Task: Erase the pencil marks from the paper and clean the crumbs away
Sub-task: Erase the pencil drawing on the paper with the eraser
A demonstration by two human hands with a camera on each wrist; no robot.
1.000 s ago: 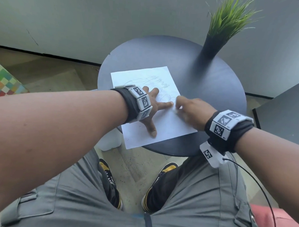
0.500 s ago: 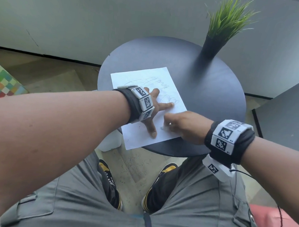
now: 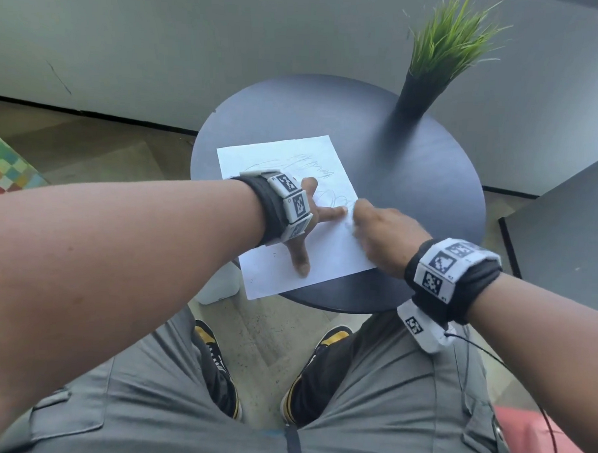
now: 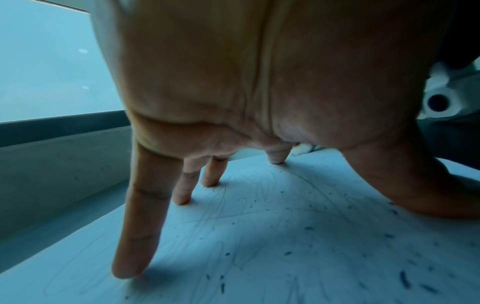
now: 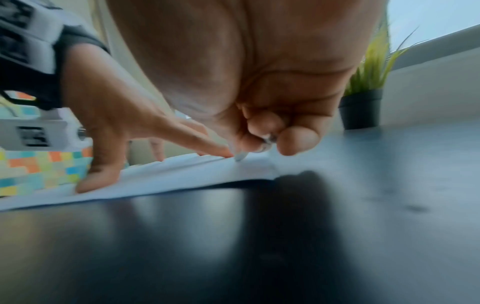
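Strokes of rubbing, judged from the head view: right hand (image 3: 383, 237) back up at the paper's right edge, just beside the left forefinger, after dipping toward the near part of the sheet half a second ago and starting from much this same spot a second ago. Reads as one full back-and-forth pass. Left hand (image 3: 311, 220) unmoved throughout, fingers spread flat, pinning the paper (image 3: 327, 258) to the round dark table (image 3: 412, 183). Near corner of the sheet hanging past the table edge. Pencil marks (image 3: 314, 165) plain to see on the far half, so plenty left to erase. Potted plant (image 3: 449, 44) well apart at the far rim.

Left wrist view: fingers (image 4: 137, 226) straight and splayed, tips pressed on the sheet, holding nothing. Faint scribble lines between them, and dark crumbs (image 4: 309, 228) scattered over the near area. Proof of rubbing done, and of sweeping not yet begun.

Right wrist view: fingers curled tight, pinching a small pale eraser (image 5: 240, 156) whose tip touches the paper right next to the left forefinger. Sheet edge lifted slightly off the table below it.

Judgement: erasing mid-course, near half looking mostly cleared, far scribbles untouched. Next strokes likely to need the pinning hand shifted farther up, lest the paper buckle or tear under the push.
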